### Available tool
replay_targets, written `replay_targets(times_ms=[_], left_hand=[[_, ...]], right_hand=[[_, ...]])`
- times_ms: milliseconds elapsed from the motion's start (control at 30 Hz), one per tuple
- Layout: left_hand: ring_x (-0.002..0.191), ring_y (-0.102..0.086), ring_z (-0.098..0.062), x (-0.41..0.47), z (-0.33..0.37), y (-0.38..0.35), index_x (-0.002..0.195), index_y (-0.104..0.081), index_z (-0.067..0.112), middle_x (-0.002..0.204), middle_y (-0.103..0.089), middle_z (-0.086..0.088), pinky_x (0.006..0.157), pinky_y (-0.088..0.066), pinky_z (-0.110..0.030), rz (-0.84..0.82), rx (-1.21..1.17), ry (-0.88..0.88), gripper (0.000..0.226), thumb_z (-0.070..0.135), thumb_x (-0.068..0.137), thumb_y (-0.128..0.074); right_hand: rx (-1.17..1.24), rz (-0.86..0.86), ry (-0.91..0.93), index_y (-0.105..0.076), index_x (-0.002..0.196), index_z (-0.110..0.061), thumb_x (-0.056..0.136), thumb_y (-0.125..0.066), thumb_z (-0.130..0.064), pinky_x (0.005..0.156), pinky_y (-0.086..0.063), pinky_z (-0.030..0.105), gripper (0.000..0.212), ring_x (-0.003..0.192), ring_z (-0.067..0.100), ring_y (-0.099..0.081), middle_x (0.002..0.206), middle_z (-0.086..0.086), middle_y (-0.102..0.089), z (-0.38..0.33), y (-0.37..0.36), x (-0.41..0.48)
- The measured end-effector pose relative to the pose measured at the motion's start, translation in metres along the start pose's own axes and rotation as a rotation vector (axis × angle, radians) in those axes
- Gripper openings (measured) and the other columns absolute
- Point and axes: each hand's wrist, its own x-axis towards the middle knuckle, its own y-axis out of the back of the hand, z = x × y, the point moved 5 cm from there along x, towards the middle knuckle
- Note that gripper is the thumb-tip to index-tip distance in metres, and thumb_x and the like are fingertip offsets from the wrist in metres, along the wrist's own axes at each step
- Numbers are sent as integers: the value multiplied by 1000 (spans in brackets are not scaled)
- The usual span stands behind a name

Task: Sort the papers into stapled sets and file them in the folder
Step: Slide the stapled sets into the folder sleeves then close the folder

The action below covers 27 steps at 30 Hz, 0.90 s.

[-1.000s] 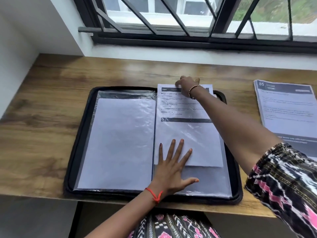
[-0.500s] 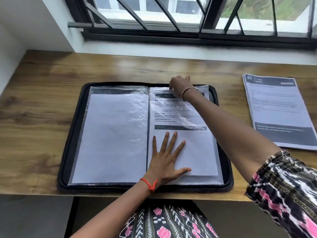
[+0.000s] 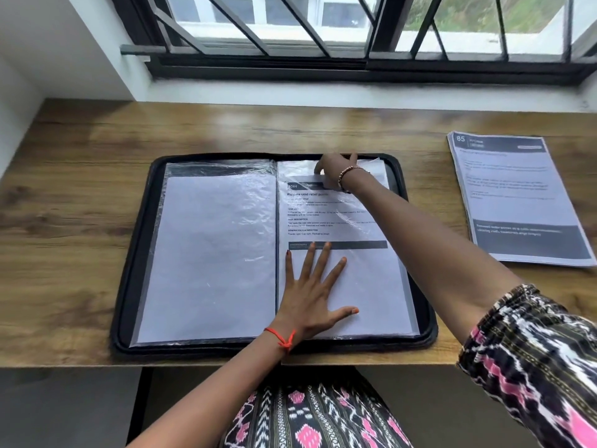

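A black zip folder point(image 3: 134, 253) lies open on the wooden table, with clear plastic sleeves on both sides. The left sleeve point(image 3: 210, 253) holds a blank white sheet. In the right sleeve lies a printed paper set point(image 3: 368, 286) with a dark header and a dark band across its middle. My left hand point(image 3: 310, 292) presses flat on the lower half of that set, fingers spread. My right hand point(image 3: 336, 168) reaches across to the top of the right sleeve, where its curled fingers pinch the plastic edge just above the paper's header.
A stack of printed papers point(image 3: 513, 198) marked 85 lies on the table to the right of the folder. The wooden table point(image 3: 71, 221) ends at a wall on the left and a barred window point(image 3: 323, 33) behind. The folder's front edge lies along the table's front edge.
The printed set has slid down into the right sleeve: it stuck out past the folder's top before and now lies fully inside. My left hand has stayed flat on it.
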Motion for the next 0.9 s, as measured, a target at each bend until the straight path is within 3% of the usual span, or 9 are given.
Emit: replay_targets(times_ms=[200, 433, 667, 900], left_hand=[[143, -13, -28, 1, 1, 1, 146, -22, 28, 156, -16, -8, 105, -6, -62, 2, -11, -18, 83, 78, 81, -9], [145, -4, -25, 3, -3, 7, 148, -19, 32, 158, -8, -7, 109, -1, -59, 64, -27, -15, 77, 74, 85, -11], [144, -9, -24, 6, -4, -2, 146, -23, 29, 156, -15, -9, 108, -5, -58, 50, -22, -33, 74, 71, 85, -20], [144, -4, -25, 4, -6, -8, 147, -21, 27, 157, -12, -9, 109, -2, -59, 41, -28, -41, 76, 71, 87, -7]], right_hand=[[183, 282, -162, -43, 134, -11, 90, -50, -14, 109, -19, 54, 44, 133, 32, -25, 142, 15, -28, 28, -15, -26], [345, 449, -526, -43, 126, -1, 92, -45, -17, 103, -28, 48, 37, 125, 35, -34, 134, 20, -37, 71, -60, -83], [284, 524, -558, -50, 118, -1, 93, -47, -22, 97, -29, 41, 32, 118, 32, -40, 124, 16, -47, 77, -87, -110], [396, 568, -559, -53, 117, -1, 92, -51, -26, 100, -29, 38, 35, 119, 31, -42, 122, 16, -53, 78, -91, -122]])
